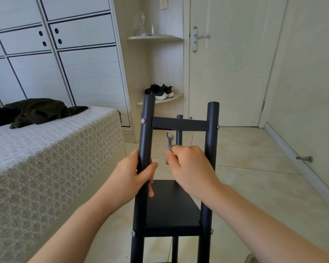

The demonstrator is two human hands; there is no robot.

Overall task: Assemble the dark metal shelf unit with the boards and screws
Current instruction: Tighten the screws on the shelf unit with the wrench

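Dark metal shelf unit (171, 209) stands in the lower centre of the frame. My left hand (135, 173) wraps around its front left round post (145, 149) to keep it steady. My right hand (188, 166) grips a small silver flat wrench (169, 140), jaw up, under the upper dark board (179, 125), probably for the screw (142, 121).

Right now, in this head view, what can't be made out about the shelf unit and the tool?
The shelf unit: feet cut off by the head view's bottom edge.
The wrench: lower end hidden inside the right hand.
The rear post: partly hidden behind the upper board and that hand.
The screws: too small to tell whether tight.
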